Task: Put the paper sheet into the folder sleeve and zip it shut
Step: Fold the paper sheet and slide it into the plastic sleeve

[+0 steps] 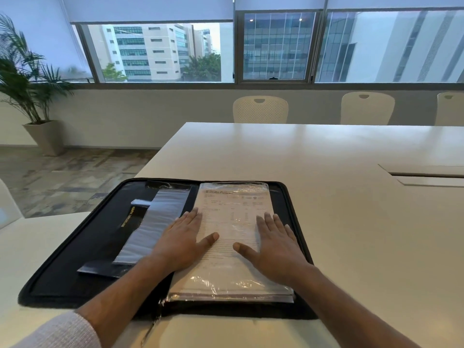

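A black zip folder (75, 259) lies open flat on the white table (351, 222). On its right half is a stack of clear plastic sleeves (226, 285) with a printed paper sheet (233, 212) showing inside the top one. My left hand (180, 239) lies flat, fingers apart, on the sleeve's left edge near the spine. On the sleeve's right side my right hand (273, 247) rests palm down, fingers spread. The left half of the folder holds a black pocket with gold lettering (128, 219) and a clear flap (150, 227).
A cable hatch (424, 177) is cut into the table to the right. White chairs (260, 109) stand along the far side. A potted palm (32, 96) is on the floor at the far left. Another white chair edge (7, 204) is near my left.
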`<state>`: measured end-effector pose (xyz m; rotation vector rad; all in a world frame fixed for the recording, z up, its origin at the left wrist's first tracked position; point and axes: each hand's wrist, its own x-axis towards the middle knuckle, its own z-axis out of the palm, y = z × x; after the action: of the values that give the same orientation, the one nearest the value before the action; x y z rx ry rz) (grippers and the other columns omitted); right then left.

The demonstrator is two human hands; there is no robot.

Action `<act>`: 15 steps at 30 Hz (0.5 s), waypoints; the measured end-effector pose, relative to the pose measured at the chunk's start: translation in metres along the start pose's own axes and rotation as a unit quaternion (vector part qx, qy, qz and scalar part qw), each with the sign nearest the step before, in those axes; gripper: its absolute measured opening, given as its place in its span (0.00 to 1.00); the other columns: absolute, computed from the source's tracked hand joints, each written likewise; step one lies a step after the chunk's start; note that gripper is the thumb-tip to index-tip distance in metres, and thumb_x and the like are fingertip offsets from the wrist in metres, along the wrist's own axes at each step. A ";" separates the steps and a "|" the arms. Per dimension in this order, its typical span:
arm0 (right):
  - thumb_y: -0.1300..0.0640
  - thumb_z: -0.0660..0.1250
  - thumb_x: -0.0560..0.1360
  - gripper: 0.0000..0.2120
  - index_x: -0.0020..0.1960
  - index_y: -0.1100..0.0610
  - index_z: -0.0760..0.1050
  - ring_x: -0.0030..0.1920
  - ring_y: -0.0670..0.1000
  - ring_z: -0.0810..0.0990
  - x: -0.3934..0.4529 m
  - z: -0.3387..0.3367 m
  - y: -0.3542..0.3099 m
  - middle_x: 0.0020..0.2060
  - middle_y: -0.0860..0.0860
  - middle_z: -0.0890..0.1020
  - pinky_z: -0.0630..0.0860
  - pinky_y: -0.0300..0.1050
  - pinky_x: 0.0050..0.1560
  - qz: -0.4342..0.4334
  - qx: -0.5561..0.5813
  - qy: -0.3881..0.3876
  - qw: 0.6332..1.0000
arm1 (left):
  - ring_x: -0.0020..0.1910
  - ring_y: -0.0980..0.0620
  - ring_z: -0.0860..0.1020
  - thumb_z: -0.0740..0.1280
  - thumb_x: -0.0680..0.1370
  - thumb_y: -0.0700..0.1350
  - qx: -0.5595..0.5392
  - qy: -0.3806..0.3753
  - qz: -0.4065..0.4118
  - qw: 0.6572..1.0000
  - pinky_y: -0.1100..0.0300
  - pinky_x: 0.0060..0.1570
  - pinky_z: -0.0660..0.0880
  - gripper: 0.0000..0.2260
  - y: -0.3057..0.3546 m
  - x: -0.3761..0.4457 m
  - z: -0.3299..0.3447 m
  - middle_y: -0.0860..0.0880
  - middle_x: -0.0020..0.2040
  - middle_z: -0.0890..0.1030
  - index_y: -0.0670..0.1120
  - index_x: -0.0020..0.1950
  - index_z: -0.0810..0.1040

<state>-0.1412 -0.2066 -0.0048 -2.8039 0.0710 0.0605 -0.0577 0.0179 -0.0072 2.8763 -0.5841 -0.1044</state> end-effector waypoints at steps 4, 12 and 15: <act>0.25 0.47 0.72 0.48 0.79 0.56 0.40 0.78 0.51 0.40 -0.014 0.007 0.004 0.80 0.53 0.44 0.39 0.50 0.77 -0.014 0.006 0.007 1.000 | 0.78 0.52 0.48 0.50 0.73 0.73 -0.013 0.017 -0.016 1.000 0.49 0.75 0.50 0.42 0.000 -0.029 0.002 0.52 0.80 0.47 0.50 0.80 0.47; 0.25 0.45 0.73 0.47 0.79 0.56 0.44 0.79 0.52 0.43 -0.018 0.008 0.005 0.80 0.54 0.47 0.39 0.48 0.75 -0.031 -0.008 0.030 0.999 | 0.78 0.52 0.52 0.54 0.74 0.72 -0.050 0.061 -0.052 0.996 0.49 0.74 0.56 0.38 -0.026 -0.072 -0.003 0.54 0.80 0.51 0.52 0.78 0.57; 0.25 0.45 0.72 0.47 0.79 0.55 0.45 0.79 0.52 0.43 -0.018 0.008 0.006 0.80 0.54 0.48 0.41 0.49 0.75 -0.030 -0.012 0.027 0.999 | 0.77 0.52 0.53 0.55 0.74 0.71 -0.043 0.088 -0.068 0.993 0.48 0.73 0.58 0.36 -0.045 -0.076 -0.008 0.53 0.80 0.54 0.53 0.77 0.60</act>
<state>-0.1593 -0.2087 -0.0131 -2.8290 -0.0014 -0.0286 -0.1098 0.0904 -0.0065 2.8002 -0.3428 0.1007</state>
